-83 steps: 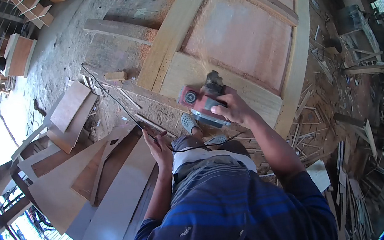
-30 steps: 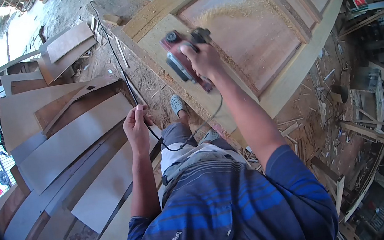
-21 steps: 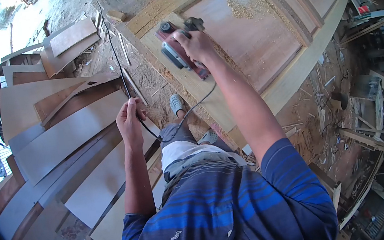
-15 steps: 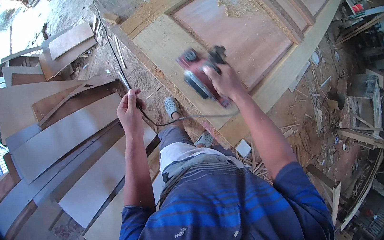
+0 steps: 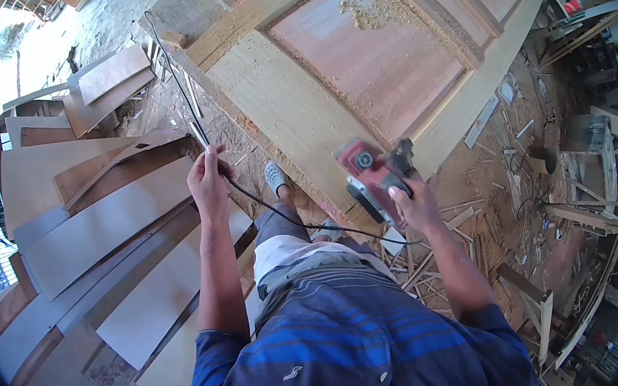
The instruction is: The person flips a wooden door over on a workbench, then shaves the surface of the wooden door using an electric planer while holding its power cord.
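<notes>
Seemingly mid-planing, my right hand (image 5: pixel 417 207) grips the power planer (image 5: pixel 379 176) at the panelled door's (image 5: pixel 281 92) near corner; my left hand (image 5: pixel 208 176) pinches cord (image 5: pixel 305 227), slack needed next.

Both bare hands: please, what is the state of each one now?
Left hand: closed, holding the thin black flexible cable.
Right hand: closed, holding the red-and-black power tool by its handle.
</notes>
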Motion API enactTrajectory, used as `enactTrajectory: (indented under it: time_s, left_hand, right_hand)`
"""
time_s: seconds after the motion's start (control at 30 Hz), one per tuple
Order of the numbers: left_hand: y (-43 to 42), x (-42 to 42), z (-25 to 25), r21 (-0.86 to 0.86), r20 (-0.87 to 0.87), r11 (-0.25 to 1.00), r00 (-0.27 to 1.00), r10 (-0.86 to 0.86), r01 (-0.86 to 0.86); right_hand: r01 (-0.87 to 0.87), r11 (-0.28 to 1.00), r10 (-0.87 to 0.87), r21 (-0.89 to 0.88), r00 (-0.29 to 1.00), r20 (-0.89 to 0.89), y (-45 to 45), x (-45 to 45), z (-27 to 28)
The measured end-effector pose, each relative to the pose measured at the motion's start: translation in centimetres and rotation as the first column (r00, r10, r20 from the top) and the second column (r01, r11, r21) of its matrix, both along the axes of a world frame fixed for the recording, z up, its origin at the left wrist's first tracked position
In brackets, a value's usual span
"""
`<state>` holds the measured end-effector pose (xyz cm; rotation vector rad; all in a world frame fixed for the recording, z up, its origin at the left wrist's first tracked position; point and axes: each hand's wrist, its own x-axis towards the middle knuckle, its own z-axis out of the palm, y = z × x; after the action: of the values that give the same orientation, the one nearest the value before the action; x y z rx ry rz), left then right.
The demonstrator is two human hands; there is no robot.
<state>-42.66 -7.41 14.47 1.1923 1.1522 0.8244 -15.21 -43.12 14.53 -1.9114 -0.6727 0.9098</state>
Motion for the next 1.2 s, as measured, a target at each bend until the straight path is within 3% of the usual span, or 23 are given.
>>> enactTrajectory:
  time_s: [0.17, 0.3, 0.53, 0.67, 0.83, 0.93, 1.2]
  left_hand:
    - [0.4, -0.6, 0.9, -0.035, -0.007, 0.999, 0.999, -0.034, 0.033]
    - [0.7, -0.9, 2.3, -0.092, -0.032, 0.994, 0.997, -0.063, 0.06]
    - [1.3, -1.6, 3.8, -0.116, -0.037, 0.99, 0.995, -0.09, 0.086]
    - [1.5, -2.0, 4.0, -0.108, -0.047, 0.99, 0.995, -0.092, 0.087]
    - [1.3, -2.3, 3.1, -0.08, 0.009, 0.995, 0.998, -0.054, 0.055]
    - [0.7, -1.4, 3.2, -0.096, 0.086, 0.995, 0.996, -0.005, 0.013]
    - [-0.3, 1.7, 3.1, -0.048, 0.084, 0.999, 0.996, -0.019, 0.023]
  right_hand:
    - [-0.005, 0.994, 0.0, 0.105, 0.999, 0.048, 11.4, 1.4, -1.4]
    - [-0.016, 0.998, 0.022, -0.059, 0.994, 0.102, 22.3, 2.9, -0.6]
    - [-0.057, 0.997, 0.061, -0.046, 0.993, 0.099, 39.4, 4.7, -0.5]
    - [-0.104, 0.989, 0.117, -0.108, 0.986, 0.12, 43.4, 5.4, -0.6]
    - [-0.116, 0.992, 0.117, -0.054, 0.993, 0.016, 36.6, 5.8, -0.3]
    - [-0.069, 0.997, 0.066, -0.022, 0.992, -0.103, 27.9, 5.3, 0.4]
    - [0.021, 0.994, -0.039, -0.111, 0.986, -0.16, 2.0, 3.4, 1.0]
